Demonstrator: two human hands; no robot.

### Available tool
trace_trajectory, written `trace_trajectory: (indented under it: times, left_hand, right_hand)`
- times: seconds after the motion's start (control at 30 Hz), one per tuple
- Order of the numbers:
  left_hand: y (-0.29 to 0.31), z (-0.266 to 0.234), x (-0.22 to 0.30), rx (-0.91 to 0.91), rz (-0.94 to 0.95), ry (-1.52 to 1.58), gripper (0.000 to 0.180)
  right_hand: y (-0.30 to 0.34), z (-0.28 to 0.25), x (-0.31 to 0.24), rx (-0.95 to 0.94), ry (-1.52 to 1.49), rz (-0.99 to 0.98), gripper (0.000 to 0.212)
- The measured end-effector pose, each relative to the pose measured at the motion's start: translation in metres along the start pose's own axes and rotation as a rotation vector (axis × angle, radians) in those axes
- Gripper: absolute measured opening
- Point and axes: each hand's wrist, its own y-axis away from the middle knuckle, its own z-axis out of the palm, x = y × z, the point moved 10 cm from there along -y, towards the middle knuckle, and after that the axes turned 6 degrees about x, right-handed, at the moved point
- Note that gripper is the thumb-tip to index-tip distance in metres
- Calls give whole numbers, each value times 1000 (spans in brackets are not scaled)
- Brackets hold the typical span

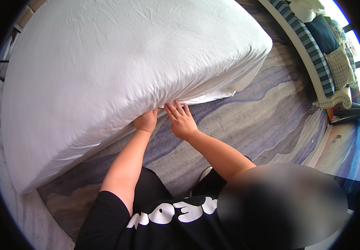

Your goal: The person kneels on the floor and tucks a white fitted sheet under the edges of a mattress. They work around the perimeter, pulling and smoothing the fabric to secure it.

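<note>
A white bed sheet [105, 54] covers a thick mattress, creased on top and gathered into folds along its near side. At the lower near edge, my left hand [146, 121] is closed on the sheet, with its thumb showing and its other fingers hidden beneath the edge. Just to the right, my right hand [183, 124] is open, palm down, its fingers stretched out and slightly apart. Its fingertips touch the sheet's lower edge. Farther right, a loose part of the sheet hangs out near the floor.
Under the bed lies a grey and purple wavy-patterned carpet [246, 121]. A sofa [313, 54] with blue striped upholstery and several cushions stands at the far right. A pale marbled floor strip [34, 212] runs along the left. My black-clad knees are close to the bed.
</note>
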Motion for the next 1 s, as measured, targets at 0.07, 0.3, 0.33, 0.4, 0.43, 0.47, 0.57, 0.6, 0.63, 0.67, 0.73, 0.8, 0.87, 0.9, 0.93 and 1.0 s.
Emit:
trace_trajectory:
  times: [0.07,0.3,0.33,0.4,0.43,0.47,0.57,0.6,0.63,0.67,0.73,0.8,0.87,0.9,0.93,1.0]
  left_hand:
    - [-4,-6,5,-45,9,78,39]
    - [1,8,-3,-166,-29,-23,41]
    - [1,10,-4,-208,-35,-16,40]
    - [2,12,-1,-268,-46,-6,40]
    - [3,13,0,-287,-52,-3,40]
    - [2,13,-2,-302,-60,-4,40]
    - [-2,2,4,-102,41,-50,40]
    - [-3,-3,8,-73,60,-28,40]
    - [-3,-8,11,-43,79,-6,39]
    - [-5,-18,17,-15,96,16,39]
    - [-2,-10,18,-229,28,31,38]
    - [4,-4,12,-356,18,68,39]
    - [17,-1,3,-408,69,142,44]
    - [17,-5,8,-431,127,186,47]
    - [17,-11,12,-454,186,229,51]
    - [21,-27,18,-550,219,209,62]
  right_hand:
    - [-4,2,2,6,-20,16,68]
    - [-3,-6,-39,-1,-74,55,62]
    - [-5,-2,-36,-16,-63,88,63]
    - [-7,0,-30,-1,-72,106,63]
    - [-5,-1,-30,-2,-56,81,62]
    - [-7,-7,-32,1,-42,52,62]
    - [-10,-10,-24,52,-68,46,59]
    - [-11,-9,-18,74,-86,59,58]
    - [-14,-5,-14,67,-74,67,57]
    - [-20,-1,-10,57,-64,75,56]
    - [-32,-12,-3,182,-53,83,45]
    - [-49,1,7,2,-113,160,40]
    - [-59,19,14,-89,-109,199,36]
    - [-66,11,18,35,-81,212,37]
    - [-72,3,22,161,-52,225,38]
    - [-76,2,24,166,-74,248,39]
